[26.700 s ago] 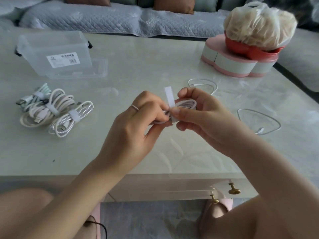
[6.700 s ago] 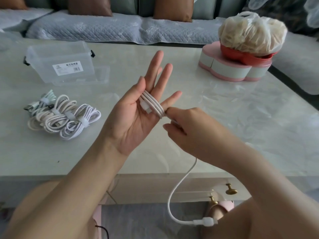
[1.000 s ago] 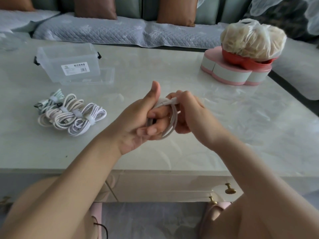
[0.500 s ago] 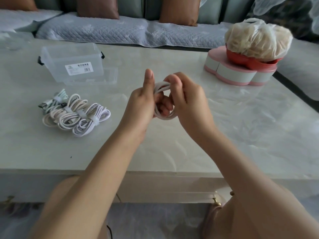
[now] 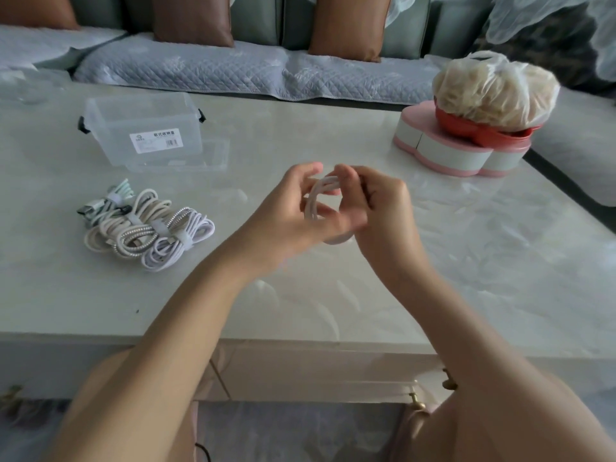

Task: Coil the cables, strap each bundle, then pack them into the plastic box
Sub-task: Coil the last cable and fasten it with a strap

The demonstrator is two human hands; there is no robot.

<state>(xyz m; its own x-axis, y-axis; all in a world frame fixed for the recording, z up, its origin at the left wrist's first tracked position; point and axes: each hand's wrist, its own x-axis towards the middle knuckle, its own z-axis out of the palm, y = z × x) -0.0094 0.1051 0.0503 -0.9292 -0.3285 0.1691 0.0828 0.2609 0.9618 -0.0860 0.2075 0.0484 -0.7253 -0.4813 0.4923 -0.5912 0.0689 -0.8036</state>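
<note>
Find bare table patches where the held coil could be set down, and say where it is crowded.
Bare: the right of the table, in front of the pink dish; the far middle, between plastic box and pink dish; the near edge below the bundles. Crowded: the left, around the bundles.

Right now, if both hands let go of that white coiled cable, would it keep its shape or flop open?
Probably springs loose: the white coiled cable shows no strap, and only the left hand and right hand hold its loops together. It likely feels light and bendy, since fingertips alone carry it. The strapped bundles nearby hold their loops.
</note>
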